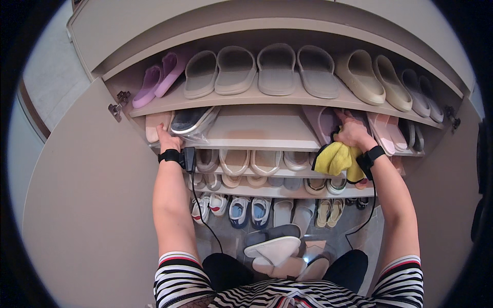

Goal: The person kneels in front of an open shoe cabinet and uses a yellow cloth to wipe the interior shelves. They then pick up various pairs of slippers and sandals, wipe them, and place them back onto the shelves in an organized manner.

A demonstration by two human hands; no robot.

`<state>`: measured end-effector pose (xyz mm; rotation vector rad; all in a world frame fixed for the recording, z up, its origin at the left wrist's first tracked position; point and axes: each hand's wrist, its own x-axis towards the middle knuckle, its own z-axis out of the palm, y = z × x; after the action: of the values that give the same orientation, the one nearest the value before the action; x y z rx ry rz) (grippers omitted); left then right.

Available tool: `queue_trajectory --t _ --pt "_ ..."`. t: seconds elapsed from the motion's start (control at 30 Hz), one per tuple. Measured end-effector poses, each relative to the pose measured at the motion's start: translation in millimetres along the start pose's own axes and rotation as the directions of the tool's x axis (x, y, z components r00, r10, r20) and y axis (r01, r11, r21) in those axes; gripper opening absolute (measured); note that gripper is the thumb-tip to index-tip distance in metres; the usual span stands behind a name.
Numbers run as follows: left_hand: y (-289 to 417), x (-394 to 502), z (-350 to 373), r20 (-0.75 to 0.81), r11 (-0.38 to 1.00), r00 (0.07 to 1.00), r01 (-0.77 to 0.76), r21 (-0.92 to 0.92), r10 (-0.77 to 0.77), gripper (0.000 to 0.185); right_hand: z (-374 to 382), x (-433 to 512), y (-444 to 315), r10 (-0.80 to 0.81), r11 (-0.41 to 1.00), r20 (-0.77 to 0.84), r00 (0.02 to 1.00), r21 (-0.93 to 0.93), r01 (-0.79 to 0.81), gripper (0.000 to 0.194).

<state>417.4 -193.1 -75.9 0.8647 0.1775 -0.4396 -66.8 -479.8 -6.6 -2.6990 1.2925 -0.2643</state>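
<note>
On the second shelf (pixel 265 144) of a shoe cabinet, my left hand (pixel 168 138) has its fingers on a pale pink slipper (pixel 154 125) at the left end. Beside it lies a dark-soled slipper (pixel 192 120) with clear plastic around it. Toward the right of the same shelf, my right hand (pixel 352 129) holds a yellow cloth with dark edging (pixel 337 159) that hangs over the shelf front. Its fingertips reach in among slippers and are partly hidden. A mauve slipper (pixel 322 122) is left of that hand, and pink slippers (pixel 383 133) are right of it.
Slippers, among them a beige pair (pixel 362 79), line the top shelf (pixel 238 101). Lower shelves hold more shoes. White sneakers (pixel 238 211) and a pile of slippers (pixel 273 248) are on the floor. Open cabinet doors (pixel 96 192) flank both arms; black cables (pixel 206 221) hang from the wrist devices.
</note>
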Motion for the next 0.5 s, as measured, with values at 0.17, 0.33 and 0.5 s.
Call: queue_trajectory --t 0.17,0.33,0.5 --pt "2 -40 -30 0.128 0.987 0.991 0.057 -0.147 -0.038 0.069 0 0 -2 -0.01 1.0 -0.029 1.0 -0.03 0.009 0.09" --pt "-5 -119 -85 0.164 0.987 0.986 0.023 -0.158 0.003 0.062 0 0 0 -0.017 1.0 -0.024 1.0 -0.025 0.017 0.09" --pt "-9 -200 -172 0.192 0.972 0.978 0.118 -0.204 -0.078 0.053 1 1 2 -0.05 0.998 -0.046 0.998 -0.03 0.048 0.089"
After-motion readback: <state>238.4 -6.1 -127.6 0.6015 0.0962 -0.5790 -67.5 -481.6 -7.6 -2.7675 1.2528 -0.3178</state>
